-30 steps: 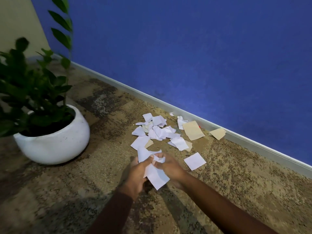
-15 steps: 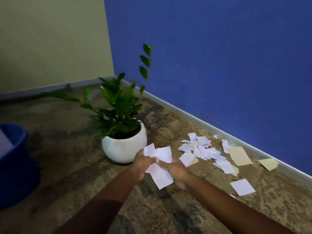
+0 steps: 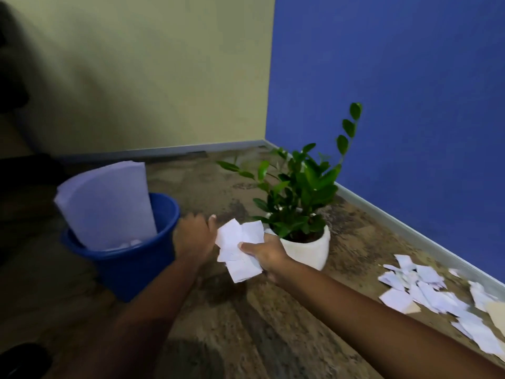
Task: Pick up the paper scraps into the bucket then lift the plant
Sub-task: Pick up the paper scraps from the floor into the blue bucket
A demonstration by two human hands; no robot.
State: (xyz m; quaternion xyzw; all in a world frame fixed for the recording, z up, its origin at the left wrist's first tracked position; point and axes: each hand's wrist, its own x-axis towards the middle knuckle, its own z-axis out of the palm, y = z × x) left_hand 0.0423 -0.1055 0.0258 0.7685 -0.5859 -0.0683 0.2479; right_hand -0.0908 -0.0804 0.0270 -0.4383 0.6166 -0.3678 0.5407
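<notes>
Both hands are stretched well forward, side by side. The right hand (image 3: 263, 254) grips a bunch of paper scraps (image 3: 240, 250), thumb pressed on top. The left hand (image 3: 192, 236) sits just beside it, back turned up, thumb sticking out, fingers hidden behind it.

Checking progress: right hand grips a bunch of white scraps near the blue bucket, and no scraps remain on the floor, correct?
No. In the head view, the right hand grips the white scraps near the blue bucket, but many loose scraps lie on the floor.
</notes>
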